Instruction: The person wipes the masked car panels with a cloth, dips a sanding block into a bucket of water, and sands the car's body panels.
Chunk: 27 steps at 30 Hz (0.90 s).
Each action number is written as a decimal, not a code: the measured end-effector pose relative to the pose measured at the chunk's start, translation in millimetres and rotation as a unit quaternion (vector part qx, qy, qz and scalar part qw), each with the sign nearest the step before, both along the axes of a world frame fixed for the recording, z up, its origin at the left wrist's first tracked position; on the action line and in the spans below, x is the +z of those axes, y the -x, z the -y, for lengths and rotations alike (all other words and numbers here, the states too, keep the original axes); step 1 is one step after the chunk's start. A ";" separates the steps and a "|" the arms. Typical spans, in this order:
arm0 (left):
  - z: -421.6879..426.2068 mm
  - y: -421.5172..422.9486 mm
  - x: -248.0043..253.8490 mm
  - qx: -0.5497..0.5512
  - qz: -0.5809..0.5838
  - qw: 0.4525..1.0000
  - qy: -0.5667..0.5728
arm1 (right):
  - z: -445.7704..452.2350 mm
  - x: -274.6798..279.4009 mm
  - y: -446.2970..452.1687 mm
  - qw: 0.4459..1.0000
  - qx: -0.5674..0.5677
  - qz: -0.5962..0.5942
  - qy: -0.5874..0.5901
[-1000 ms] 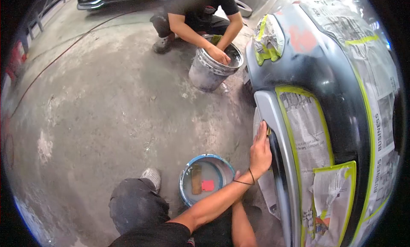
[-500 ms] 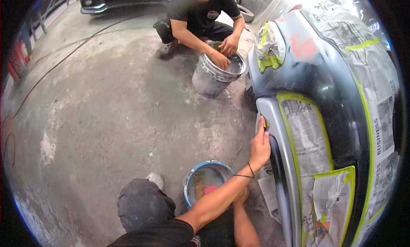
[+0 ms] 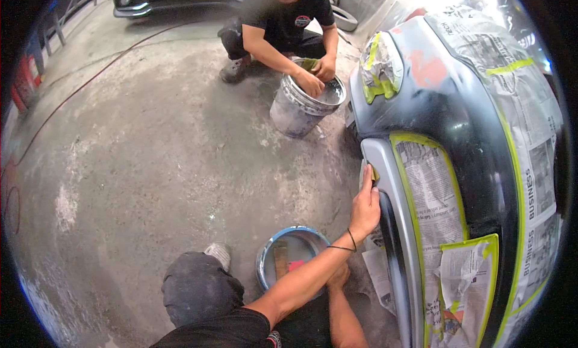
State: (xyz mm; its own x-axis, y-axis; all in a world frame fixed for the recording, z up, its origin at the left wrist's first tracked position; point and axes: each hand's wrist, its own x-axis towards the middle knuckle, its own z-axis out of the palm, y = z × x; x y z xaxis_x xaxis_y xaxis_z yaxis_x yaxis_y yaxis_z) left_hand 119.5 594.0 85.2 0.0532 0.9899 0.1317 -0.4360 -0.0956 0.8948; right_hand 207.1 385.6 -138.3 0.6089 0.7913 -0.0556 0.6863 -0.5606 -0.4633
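Note:
My left hand [image 3: 365,209], with a dark band at its wrist, presses a small olive-yellow sheet [image 3: 374,174] to the upper end of the grey trim strip [image 3: 391,167] on a bumper [image 3: 445,122]. Its fingers point up along the strip's edge. Partly behind my left forearm, my right hand [image 3: 339,277] is beside the rim of a blue basin [image 3: 263,253]; its fingers are mostly hidden. The basin holds cloudy water, a brown block [image 3: 280,261] and a pink piece [image 3: 295,265].
Ahead, a crouching person [image 3: 283,29] has both hands at a dirty bucket [image 3: 295,110], with a green cloth. Newspaper [image 3: 427,185] and yellow-green tape cover parts of the bumper. A dark car [image 3: 180,2] stands behind; a red hose [image 3: 90,80] crosses the floor at left.
My left hand has shifted slightly up along the strip, and the sheet shows more clearly. My right hand has moved a little lower. The other person's hands have shifted at the bucket.

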 end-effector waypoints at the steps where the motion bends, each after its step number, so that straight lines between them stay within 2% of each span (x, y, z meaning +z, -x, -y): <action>1: -0.7 -2.2 -2.3 -0.001 0.001 1.000 0.000 | 0.4 0.1 0.4 1.000 -0.004 -0.007 -0.008; 3: -3.0 -7.1 -6.9 0.056 -0.018 0.997 -0.041 | -0.8 -1.1 -0.3 1.000 0.001 0.008 0.024; 4: -3.1 -6.7 -6.6 0.055 -0.017 0.997 -0.041 | -4.5 7.1 6.2 1.000 0.001 0.009 0.024; 6: -3.5 -5.6 -6.9 0.065 -0.102 0.992 -0.025 | -11.4 22.6 16.9 0.998 -0.060 -0.026 0.017; 7: -6.0 -9.3 -12.7 0.064 -0.100 0.993 -0.025 | -7.1 6.0 4.4 0.998 -0.061 -0.024 0.017; 8: -10.5 -11.7 -19.5 0.068 -0.082 0.994 -0.037 | -4.4 -11.4 -7.2 0.998 -0.032 0.010 0.053; 10: -13.4 -14.6 -22.9 0.071 -0.062 0.994 -0.049 | -5.9 -5.1 -4.9 0.995 -0.003 0.045 0.088; 12: -13.9 -11.7 -18.2 0.032 0.052 0.998 -0.031 | -8.1 9.3 6.7 0.995 -0.064 0.019 0.069; 16: -8.8 -8.0 -11.8 0.016 0.051 0.998 -0.021 | -7.2 6.4 5.3 0.998 -0.040 0.021 0.039; 18: -8.3 -10.7 -12.6 0.080 -0.025 0.995 -0.057 | -7.0 4.1 7.3 0.998 -0.026 0.045 0.027; 21: -6.2 -12.1 -12.5 0.075 -0.057 0.994 -0.054 | -5.9 11.8 10.3 0.999 -0.037 0.011 0.033; 25: -0.5 -13.3 -9.6 0.055 -0.088 0.994 -0.019 | -1.8 -5.2 0.6 0.999 -0.028 0.018 0.015; 27: 0.4 -19.0 -12.0 0.069 -0.135 0.988 -0.019 | -7.7 -4.9 -0.2 0.995 -0.052 0.026 0.078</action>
